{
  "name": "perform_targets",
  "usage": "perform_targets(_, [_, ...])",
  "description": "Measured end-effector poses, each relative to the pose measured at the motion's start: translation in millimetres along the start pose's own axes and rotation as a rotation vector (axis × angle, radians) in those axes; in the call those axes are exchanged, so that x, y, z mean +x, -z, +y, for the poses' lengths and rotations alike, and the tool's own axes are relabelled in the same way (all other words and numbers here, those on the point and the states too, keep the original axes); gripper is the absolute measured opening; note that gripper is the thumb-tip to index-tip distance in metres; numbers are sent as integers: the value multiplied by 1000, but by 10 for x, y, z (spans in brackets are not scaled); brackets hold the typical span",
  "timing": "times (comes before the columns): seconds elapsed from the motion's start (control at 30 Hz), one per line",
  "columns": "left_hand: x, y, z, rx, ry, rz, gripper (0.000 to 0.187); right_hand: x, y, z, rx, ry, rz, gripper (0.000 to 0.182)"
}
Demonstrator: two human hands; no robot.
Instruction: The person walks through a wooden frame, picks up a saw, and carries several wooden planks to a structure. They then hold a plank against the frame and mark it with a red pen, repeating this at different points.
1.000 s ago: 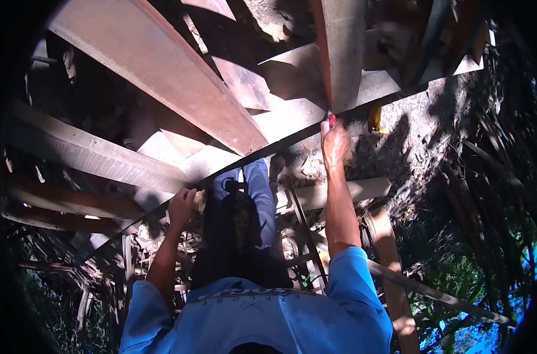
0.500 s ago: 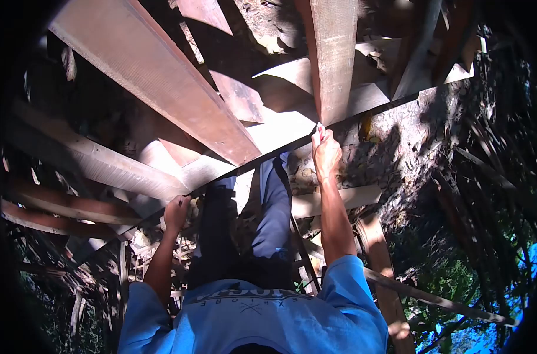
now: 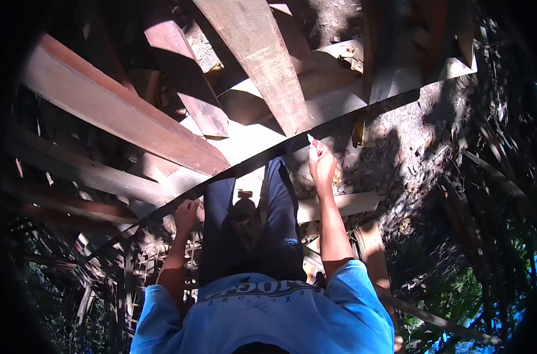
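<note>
My right hand [image 3: 322, 165] is closed in a pinch on a small white-tipped object [image 3: 310, 138], with a bit of red at the fingers. Its tip is close to the lower end of a plank [image 3: 268, 65] and the dark edge of a long board [image 3: 254, 137] that runs diagonally across the view. My left hand [image 3: 187, 215] is curled closed just below the same board's edge, further left. Whatever may be in its fingers is hidden.
Several planks fan out beyond the board, including a wide reddish one [image 3: 121, 118] and a shorter one [image 3: 189, 82]. Leaf-littered ground [image 3: 398, 147] lies to the right. A pale wooden piece [image 3: 351, 205] sits under my right forearm. Dry fronds [image 3: 493, 159] hang at the right.
The planks have shifted left in the view. My right hand has dropped slightly away from the board's edge, and the white tip shows more. My left hand sits a little further right.
</note>
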State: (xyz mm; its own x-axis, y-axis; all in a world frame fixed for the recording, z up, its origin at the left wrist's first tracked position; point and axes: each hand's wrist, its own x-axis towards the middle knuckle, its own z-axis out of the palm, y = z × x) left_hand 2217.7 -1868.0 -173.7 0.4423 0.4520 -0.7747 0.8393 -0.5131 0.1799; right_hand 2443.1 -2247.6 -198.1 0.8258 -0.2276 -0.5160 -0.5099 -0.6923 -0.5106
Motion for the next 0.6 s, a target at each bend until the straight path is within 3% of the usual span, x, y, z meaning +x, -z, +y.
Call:
perform_targets(0.07, [-175,-140,342,-79,-117,-15,38,300,163,-3,115,3,-50,37])
perform_targets(0.17, [-290,-466,609,-97,-111,-80,35,661,193,176,146,118,-52,39])
perform_targets(0.27, [-438,-638,1105,-177,-94,-142,33,921,312,-44,117,40,-258,36])
perform_targets(0.4, [-485,-711,1487,-217,-77,-129,33,1139,100,47,-13,267,-272,33])
perform_targets(0.43, [-493,-675,1539,-227,-83,-117,33,1119,135,103,-48,180,-341,29])
perform_targets(0.6, [-367,-659,1372,-131,19,-71,35,1098,234,116,-5,239,-257,28])
